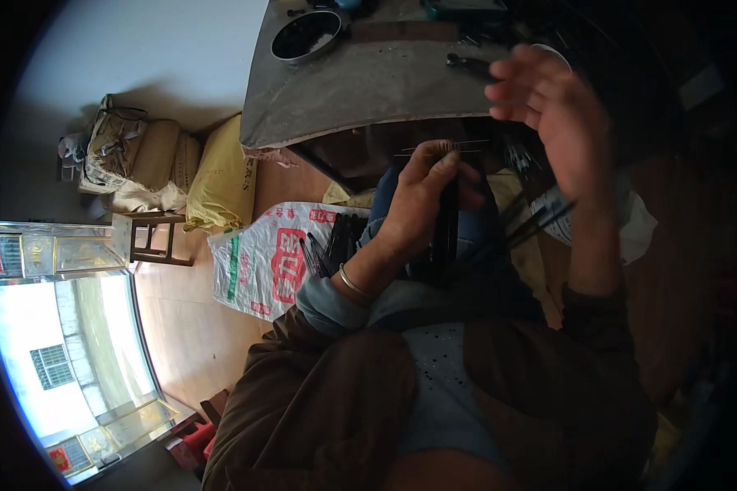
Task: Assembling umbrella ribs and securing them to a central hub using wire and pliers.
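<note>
Looks matt, grey and scuffed on the table top (385, 86), glossy on the rim of the bowl (296, 60). Shines like smooth, polished metal on the bracelet (351, 283); seems fine and metallic in the wires (403, 155). Appears dark in the rods (445, 229), too dim to tell metal from plastic. Shows crinkled plastic in the white sack (246, 227), faintly glossy weave in the yellow sack (221, 172), wood in the stool (160, 218), matt cloth in the brown garment (319, 385).

Left hand (418, 184) just above frame centre, fingers (431, 148) curled in, thumb (444, 168) across them; forearm (375, 263) angles up from lower left. Right hand (555, 106) raised upper right, blurred, fingers loosely spread.
</note>
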The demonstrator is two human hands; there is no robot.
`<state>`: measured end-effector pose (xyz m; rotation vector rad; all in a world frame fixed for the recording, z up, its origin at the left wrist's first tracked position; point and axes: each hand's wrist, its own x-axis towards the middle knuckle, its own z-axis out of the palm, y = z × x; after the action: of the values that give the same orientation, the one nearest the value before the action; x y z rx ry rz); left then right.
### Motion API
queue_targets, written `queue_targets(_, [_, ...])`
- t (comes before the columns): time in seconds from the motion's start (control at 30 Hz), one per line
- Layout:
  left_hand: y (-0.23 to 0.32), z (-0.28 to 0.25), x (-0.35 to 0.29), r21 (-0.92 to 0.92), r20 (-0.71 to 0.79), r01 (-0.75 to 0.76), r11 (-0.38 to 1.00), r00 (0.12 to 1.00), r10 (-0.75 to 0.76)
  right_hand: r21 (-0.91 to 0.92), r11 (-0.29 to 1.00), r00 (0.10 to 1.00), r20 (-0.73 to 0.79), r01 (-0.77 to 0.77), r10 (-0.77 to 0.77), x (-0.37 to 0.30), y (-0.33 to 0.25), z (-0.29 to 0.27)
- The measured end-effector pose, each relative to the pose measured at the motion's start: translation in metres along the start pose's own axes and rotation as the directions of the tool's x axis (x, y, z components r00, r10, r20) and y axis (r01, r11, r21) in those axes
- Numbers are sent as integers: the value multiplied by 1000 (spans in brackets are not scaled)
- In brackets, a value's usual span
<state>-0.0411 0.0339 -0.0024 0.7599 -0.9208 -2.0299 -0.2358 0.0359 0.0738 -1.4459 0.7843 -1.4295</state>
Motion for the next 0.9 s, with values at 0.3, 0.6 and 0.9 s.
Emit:
queue_targets(0.3, [2,-12,4,-45,39,-34,998,999,36,-262,878,911,-9,-401,413,-16,77,2])
queue_targets(0.6, [-3,-13,1,-62,-25,32,998,999,-33,221,866,870,-111,-450,480,-35,91,9])
queue_targets(0.9, [6,-26,10,571,96,-283,771,955,280,65,824,806,266,-563,529,-48,110,33])
